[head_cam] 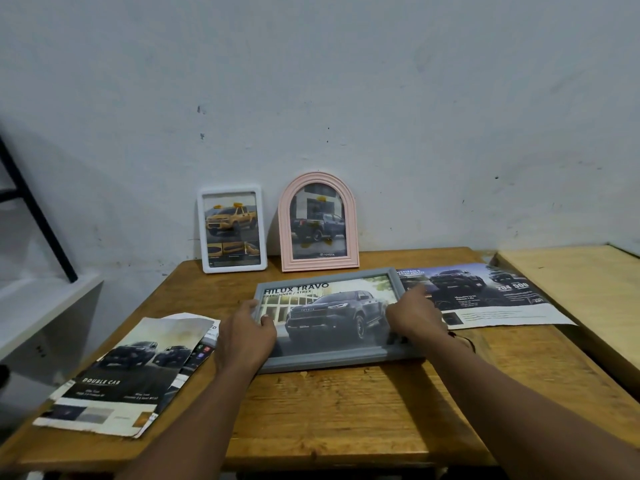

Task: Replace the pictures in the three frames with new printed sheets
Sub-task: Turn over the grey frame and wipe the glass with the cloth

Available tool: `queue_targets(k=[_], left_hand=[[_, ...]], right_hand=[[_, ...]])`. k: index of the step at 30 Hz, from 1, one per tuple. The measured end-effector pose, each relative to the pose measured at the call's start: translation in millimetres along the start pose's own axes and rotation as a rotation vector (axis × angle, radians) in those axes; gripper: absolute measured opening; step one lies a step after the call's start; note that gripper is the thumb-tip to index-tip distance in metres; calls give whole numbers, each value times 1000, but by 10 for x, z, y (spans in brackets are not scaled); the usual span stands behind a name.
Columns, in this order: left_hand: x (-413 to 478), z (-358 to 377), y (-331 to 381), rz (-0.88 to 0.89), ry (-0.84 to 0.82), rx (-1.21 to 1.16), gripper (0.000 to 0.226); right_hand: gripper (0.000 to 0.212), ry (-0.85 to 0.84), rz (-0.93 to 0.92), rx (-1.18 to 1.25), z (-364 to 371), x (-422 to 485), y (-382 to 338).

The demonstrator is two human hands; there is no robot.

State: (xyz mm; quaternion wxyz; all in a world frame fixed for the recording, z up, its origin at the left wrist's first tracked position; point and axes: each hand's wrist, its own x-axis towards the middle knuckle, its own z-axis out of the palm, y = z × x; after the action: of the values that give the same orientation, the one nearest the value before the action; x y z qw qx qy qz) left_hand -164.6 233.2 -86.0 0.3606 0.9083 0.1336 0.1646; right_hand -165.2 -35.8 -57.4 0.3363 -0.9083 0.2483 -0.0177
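Both forearms extend forward from the lower edge of view over the wooden table [346, 403], converging on the grey frame [332, 362] lying flat at mid-table. The left hand [244, 332] grips the frame's left edge, thumb over the front face and fingers curled around the side, partly closed on the moulding. The right hand [414, 315] rests on the frame's right edge, index finger extended toward its upper right corner; whether the remaining fingers clasp the edge cannot be told. The frame shows a dark pickup print headed "HILUX TRAVO".

Near left, a stack of printed sheets [117, 375] with dark trucks lies at the table's edge, just beside the left forearm. To the right, a single printed sheet [491, 299] lies flat, its left margin meeting the grey frame.

At the far edge, two frames stand upright against the wall [311, 81]: a white frame [232, 268] with a yellow truck picture, and beside it a pink arched frame [318, 263] with a dark truck picture.
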Motion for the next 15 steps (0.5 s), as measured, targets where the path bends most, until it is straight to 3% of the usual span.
queue_targets(k=[4, 6, 10, 12, 15], left_hand=[[108, -60, 35, -25, -24, -196, 46], [206, -129, 59, -41, -60, -381, 53], [380, -312, 248, 48, -145, -577, 61], [450, -401, 418, 183, -176, -501, 64], [519, -441, 704, 341, -202, -386, 65]], right_hand=[[39, 77, -133, 210, -79, 36, -34], [32, 137, -243, 297, -199, 65, -65], [43, 180, -529, 395, -663, 94, -53], [48, 136, -626, 362, -976, 108, 12], [48, -27, -616, 374, -1437, 162, 178]])
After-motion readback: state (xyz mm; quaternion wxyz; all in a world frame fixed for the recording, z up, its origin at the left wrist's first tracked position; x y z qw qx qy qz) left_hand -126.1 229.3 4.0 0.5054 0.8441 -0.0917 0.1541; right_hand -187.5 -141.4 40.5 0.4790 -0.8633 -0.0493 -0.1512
